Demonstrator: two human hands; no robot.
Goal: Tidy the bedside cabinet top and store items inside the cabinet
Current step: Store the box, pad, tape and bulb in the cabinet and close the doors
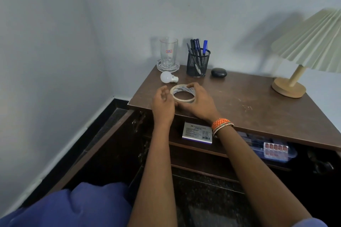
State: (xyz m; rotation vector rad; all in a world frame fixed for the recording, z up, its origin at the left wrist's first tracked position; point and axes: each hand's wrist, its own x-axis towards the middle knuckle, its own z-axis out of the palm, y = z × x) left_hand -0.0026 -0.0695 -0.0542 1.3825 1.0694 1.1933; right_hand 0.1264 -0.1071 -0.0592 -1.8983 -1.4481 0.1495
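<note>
Brown cabinet top (239, 101) in pale-walled corner, 1 lamp (302, 61).

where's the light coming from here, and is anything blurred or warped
Head view: the lamp, glass and pen holder throw soft shadows up and leftward on the wall, so light comes from the front right; wide-angle bend curves the cabinet top edges; the lampshade looks slightly smeared.
</note>
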